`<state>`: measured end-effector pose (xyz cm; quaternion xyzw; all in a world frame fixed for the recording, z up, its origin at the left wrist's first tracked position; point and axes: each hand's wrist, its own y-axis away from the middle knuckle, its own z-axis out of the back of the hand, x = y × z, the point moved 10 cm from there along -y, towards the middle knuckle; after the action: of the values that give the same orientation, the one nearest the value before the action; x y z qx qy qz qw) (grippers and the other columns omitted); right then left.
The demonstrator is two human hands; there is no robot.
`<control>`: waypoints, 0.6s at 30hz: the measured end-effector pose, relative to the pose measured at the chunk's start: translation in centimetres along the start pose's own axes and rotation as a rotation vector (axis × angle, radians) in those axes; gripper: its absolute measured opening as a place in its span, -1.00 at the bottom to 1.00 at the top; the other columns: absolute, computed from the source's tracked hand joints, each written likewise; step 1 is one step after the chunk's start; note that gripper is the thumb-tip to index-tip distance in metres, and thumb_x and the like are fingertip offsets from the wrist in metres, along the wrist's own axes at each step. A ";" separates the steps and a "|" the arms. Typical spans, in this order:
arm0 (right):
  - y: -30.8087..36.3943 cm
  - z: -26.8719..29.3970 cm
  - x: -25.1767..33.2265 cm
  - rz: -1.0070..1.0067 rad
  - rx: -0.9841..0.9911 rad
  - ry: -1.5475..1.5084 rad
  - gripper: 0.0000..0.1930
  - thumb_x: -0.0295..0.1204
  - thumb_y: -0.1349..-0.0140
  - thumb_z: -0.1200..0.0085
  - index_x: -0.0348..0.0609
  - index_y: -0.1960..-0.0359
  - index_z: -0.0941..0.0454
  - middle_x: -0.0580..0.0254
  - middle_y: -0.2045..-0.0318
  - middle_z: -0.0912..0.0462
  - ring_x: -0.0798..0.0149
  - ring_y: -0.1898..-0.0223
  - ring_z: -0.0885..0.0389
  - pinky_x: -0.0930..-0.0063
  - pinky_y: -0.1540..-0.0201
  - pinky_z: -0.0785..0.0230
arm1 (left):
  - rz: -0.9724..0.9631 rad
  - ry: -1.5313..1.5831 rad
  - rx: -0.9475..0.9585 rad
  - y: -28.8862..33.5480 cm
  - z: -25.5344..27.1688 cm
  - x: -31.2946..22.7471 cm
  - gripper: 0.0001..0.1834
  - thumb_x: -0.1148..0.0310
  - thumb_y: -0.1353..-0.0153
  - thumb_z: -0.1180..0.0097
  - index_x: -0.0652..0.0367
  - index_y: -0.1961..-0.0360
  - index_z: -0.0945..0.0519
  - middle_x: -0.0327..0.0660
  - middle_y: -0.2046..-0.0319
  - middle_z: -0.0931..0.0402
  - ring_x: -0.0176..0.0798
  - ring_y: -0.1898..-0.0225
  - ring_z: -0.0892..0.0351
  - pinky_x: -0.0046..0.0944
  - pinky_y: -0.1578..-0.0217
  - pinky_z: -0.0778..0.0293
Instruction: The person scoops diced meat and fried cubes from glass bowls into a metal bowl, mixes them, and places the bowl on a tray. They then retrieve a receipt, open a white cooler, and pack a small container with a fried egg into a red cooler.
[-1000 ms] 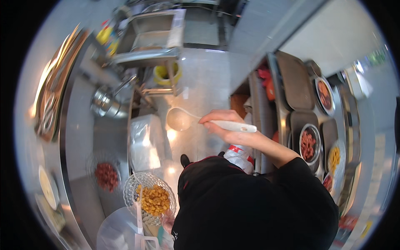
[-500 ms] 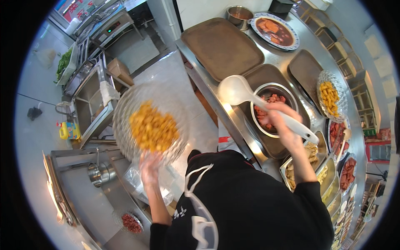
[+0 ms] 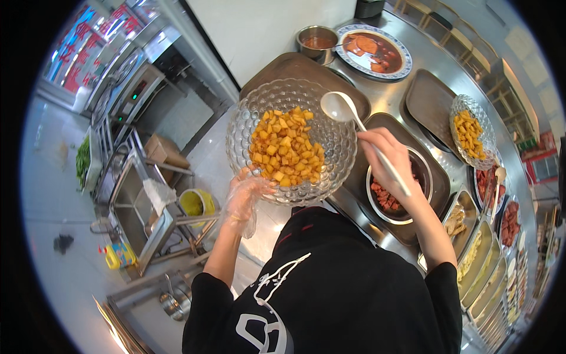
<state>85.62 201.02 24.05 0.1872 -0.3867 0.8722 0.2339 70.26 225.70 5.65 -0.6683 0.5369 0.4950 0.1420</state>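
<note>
My left hand (image 3: pixel 243 193), in a clear plastic glove, grips the near edge of a large bubbled-glass bowl (image 3: pixel 335 144). Diced golden-brown pieces, like cooked potato cubes (image 3: pixel 286 147), lie in it. The bowl is held up over the counter's left edge, partly covering a brown tray (image 3: pixel 271 68). My right hand (image 3: pixel 386 154) is closed round the handle of a white ladle (image 3: pixel 339 107). The ladle's cup hangs over the bowl's right side and looks to have no food in it. Below my right hand, a steel bowl (image 3: pixel 389 220) of red meat pieces (image 3: pixel 384 197) stands on another brown tray (image 3: pixel 377 122).
Behind stand a steel pot (image 3: pixel 317 44) and a blue-rimmed platter (image 3: pixel 380 75) of food in red sauce. To the right are a tray (image 3: pixel 430 97), a second glass dish (image 3: pixel 483 127) and several food pans (image 3: pixel 477 253). A sink (image 3: pixel 127 194) and yellow bucket (image 3: pixel 197 203) are at left.
My left hand has brought the glass bowl from over the floor rightward and up to the counter. The ladle's cup is now above the bowl. My view has shifted somewhat.
</note>
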 end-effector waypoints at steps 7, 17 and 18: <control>-0.4 -8.4 -3.4 -0.032 0.125 0.166 -0.69 -0.40 0.01 -0.07 -0.07 0.17 -0.48 0.20 0.41 -0.48 0.09 0.45 -0.57 0.29 0.46 -0.46 | 0.134 -0.242 0.174 -5.5 -1.7 -1.4 -0.51 0.53 -0.07 -0.02 0.35 -0.05 -0.23 0.10 0.37 -0.58 0.01 0.37 -0.65 -0.14 0.35 -0.64; 8.4 -10.7 -9.6 -1.079 -0.296 -0.876 -0.79 -0.43 -0.29 0.09 -0.26 0.16 -0.54 0.20 0.39 -0.63 0.48 0.45 -0.61 0.61 0.45 -0.43 | 0.159 -0.331 0.340 -10.1 -4.2 -2.6 -0.46 0.42 -0.10 -0.10 0.29 -0.08 -0.20 0.05 0.42 -0.54 -0.02 0.36 -0.62 -0.05 0.32 -0.63; 8.9 -10.8 -10.2 -1.118 -0.358 -0.964 -0.79 -0.44 -0.28 0.09 -0.28 0.16 -0.52 0.19 0.37 -0.63 0.45 0.45 -0.62 0.64 0.46 -0.44 | 0.175 -0.335 0.333 -10.5 -4.2 -2.3 -0.46 0.43 -0.09 -0.09 0.30 -0.08 -0.20 0.05 0.43 -0.54 -0.02 0.37 -0.62 -0.04 0.32 -0.63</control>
<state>87.45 201.27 6.87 0.6750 -0.4291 0.3694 0.4730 81.56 228.02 5.96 -0.4953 0.6357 0.5139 0.2940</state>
